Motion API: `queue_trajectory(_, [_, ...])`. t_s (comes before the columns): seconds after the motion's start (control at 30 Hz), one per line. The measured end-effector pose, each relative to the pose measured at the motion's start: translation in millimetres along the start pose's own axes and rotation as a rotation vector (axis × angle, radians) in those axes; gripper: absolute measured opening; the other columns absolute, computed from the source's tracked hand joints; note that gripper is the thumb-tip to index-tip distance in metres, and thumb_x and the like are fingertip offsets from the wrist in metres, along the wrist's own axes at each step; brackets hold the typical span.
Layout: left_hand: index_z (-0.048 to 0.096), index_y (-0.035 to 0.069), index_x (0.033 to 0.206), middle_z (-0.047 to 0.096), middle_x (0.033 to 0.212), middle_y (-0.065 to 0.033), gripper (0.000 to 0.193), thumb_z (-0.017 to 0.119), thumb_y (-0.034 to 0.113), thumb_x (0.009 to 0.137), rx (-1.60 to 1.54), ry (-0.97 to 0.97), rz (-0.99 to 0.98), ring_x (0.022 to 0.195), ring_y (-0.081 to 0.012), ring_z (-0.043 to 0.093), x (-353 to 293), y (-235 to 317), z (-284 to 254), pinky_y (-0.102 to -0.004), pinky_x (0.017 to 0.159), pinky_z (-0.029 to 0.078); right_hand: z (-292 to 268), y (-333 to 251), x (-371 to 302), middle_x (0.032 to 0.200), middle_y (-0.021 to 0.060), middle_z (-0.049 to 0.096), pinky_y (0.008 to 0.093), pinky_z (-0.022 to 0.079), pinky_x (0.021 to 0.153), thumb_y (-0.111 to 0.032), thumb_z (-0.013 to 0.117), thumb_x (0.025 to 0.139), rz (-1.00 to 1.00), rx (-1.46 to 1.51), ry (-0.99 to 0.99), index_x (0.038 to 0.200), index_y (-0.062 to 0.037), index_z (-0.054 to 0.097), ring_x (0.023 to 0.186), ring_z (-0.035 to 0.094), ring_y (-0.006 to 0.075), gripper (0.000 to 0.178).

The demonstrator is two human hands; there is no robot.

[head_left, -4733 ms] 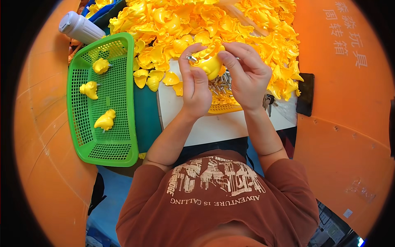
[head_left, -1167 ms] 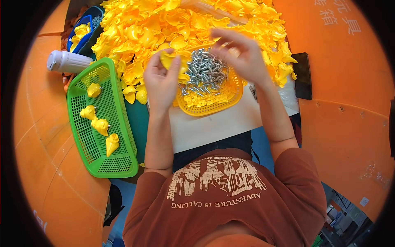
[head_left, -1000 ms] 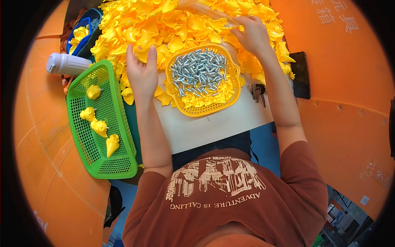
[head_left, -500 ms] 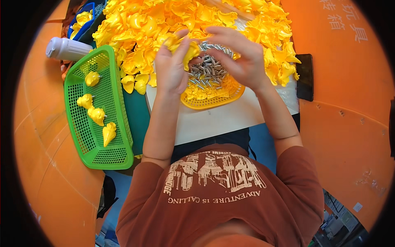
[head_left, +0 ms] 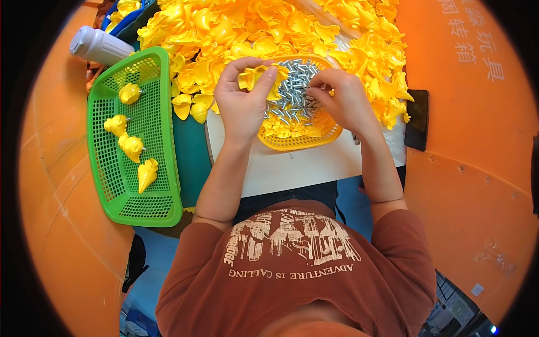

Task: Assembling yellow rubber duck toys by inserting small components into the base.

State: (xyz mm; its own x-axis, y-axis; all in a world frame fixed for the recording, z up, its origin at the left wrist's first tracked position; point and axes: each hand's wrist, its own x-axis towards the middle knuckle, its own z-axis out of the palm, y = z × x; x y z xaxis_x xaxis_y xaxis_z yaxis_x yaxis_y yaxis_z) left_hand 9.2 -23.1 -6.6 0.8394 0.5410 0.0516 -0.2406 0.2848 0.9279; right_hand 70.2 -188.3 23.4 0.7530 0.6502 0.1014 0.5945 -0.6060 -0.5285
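My left hand [head_left: 242,106] is closed round a curved yellow plastic shell piece [head_left: 248,78], its thumb pressed on the near side. To the right, my right hand [head_left: 351,104] has its fingers bent together over the right part of a yellow basket [head_left: 297,146]. A speck of yellow shows at its fingertips, too small to name. Silver metal pins [head_left: 296,90] fill the back of this basket, and small yellow plastic pieces [head_left: 289,128] lie at its front. Behind both hands spreads a large heap of yellow shell pieces [head_left: 224,33].
On the left, a green mesh basket [head_left: 174,140] holds several rounded yellow parts [head_left: 132,147], some with metal pins sticking out. A pale lidded bottle [head_left: 104,46] lies behind it. A dark phone [head_left: 417,119] rests at the right, by an orange panel [head_left: 466,129].
My hands have drawn apart. The left still holds the yellow shell piece; the right has gone from beside it to the basket's right side, its fingers now bent together. The view has shifted slightly.
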Motion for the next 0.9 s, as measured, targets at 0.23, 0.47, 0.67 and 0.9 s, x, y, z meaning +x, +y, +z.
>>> queue_trajectory(0.23, [0.058,-0.001,0.090,0.063,0.088,-0.0072,0.019,0.069,-0.002,0.074,0.002,0.048,0.080,0.082,-0.0104,0.056,1,2,-2,-0.0219,0.074,0.044,0,-9,7,0.080,0.0066,0.064,0.0220,0.047,0.062,0.000,0.061,0.082,0.155,0.744,0.084,0.097,0.0026,0.062,0.065,0.056,0.0095,0.016])
queue_trajectory(0.47, [0.057,-0.001,0.090,0.059,0.088,-0.0051,0.020,0.069,0.000,0.074,0.245,0.127,0.289,0.081,-0.0112,0.055,-3,-4,0,-0.0229,0.074,0.045,14,-34,16,0.083,0.0076,0.064,0.0205,0.050,0.066,0.002,0.058,0.084,0.165,1.202,0.164,0.099,0.0057,0.061,0.072,0.061,0.0106,0.016])
queue_trajectory(0.67, [0.056,-0.001,0.088,0.060,0.089,-0.0071,0.017,0.067,-0.001,0.076,0.319,0.189,0.475,0.083,-0.0128,0.057,-5,-3,1,-0.0236,0.076,0.045,15,-39,15,0.078,0.0033,0.061,0.0178,0.046,0.060,0.000,0.058,0.085,0.057,0.825,0.216,0.094,0.0044,0.062,0.066,0.056,0.0068,0.011])
queue_trajectory(0.9, [0.056,0.000,0.087,0.061,0.087,-0.0100,0.016,0.066,-0.004,0.075,0.391,0.172,0.591,0.081,-0.0168,0.059,-3,-4,1,-0.0261,0.075,0.047,12,-38,17,0.075,0.0009,0.060,0.0169,0.043,0.057,-0.003,0.059,0.085,-0.014,0.620,0.233,0.091,0.0029,0.062,0.064,0.052,0.0047,0.009])
